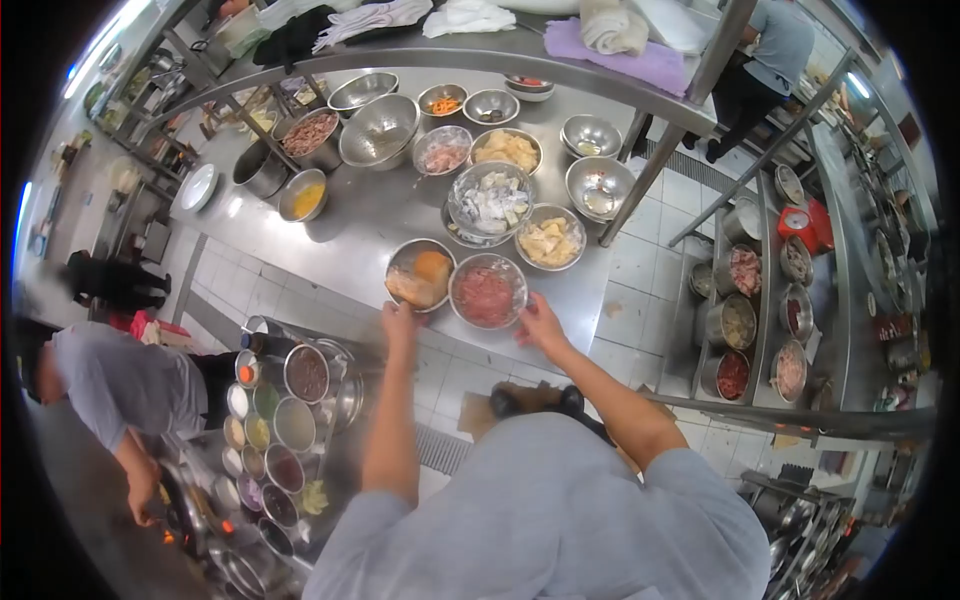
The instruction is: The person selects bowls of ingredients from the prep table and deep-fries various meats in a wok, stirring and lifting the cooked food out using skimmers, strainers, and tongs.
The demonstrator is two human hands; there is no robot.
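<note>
My left hand (398, 325) is at the near rim of a metal bowl (402, 247) holding a large pale piece of food and an orange piece. Its fingers are partly hidden at the bowl's edge. Beside that, a bowl of sliced raw meat (487, 292) sits at the counter's front edge. My right hand (541, 325) grips its right side, thumb near the rim. Just behind stand a bowl of white floured pieces (490, 200) and a bowl of pale yellow chunks (549, 240).
More bowls, including egg-yellow liquid (303, 195), stand on the steel counter (370, 215) under a raised shelf (450, 50) with cloths. At left, a co-worker (130, 385) works beside several sauce containers (294, 424). Another person (775, 55) stands back right. Racked food pots (738, 322) line the right.
</note>
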